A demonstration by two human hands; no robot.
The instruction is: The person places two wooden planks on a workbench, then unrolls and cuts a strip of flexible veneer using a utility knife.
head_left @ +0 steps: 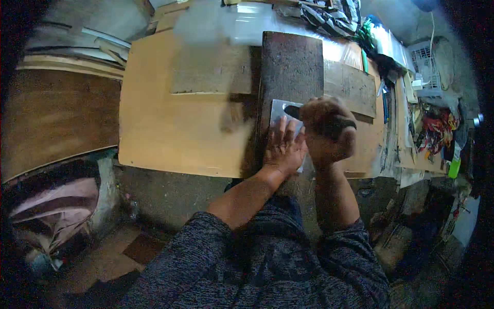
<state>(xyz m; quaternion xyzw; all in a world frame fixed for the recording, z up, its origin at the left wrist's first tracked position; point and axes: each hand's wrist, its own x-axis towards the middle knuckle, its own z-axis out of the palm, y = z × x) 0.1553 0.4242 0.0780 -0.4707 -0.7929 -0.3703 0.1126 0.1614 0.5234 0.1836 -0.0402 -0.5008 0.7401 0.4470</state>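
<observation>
Spread left fingers (282,129) apparently steady a pale sheet (278,108) while, at its three o'clock, right fingers (323,106) grip a dark tool (293,111).

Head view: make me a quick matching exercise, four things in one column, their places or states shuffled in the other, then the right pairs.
Things
1. Left hand
2. Right hand
3. Long board
4. White basket

Places and states
A. Dark brown, lying partly beneath the pale flat plate
B. Near the right side of the picture, beyond the tan tabletop
C. Fingers extended, resting on the plate
D. Curled around a dark handle, motion-blurred

Pairs: 1-C, 2-D, 3-A, 4-B
</observation>
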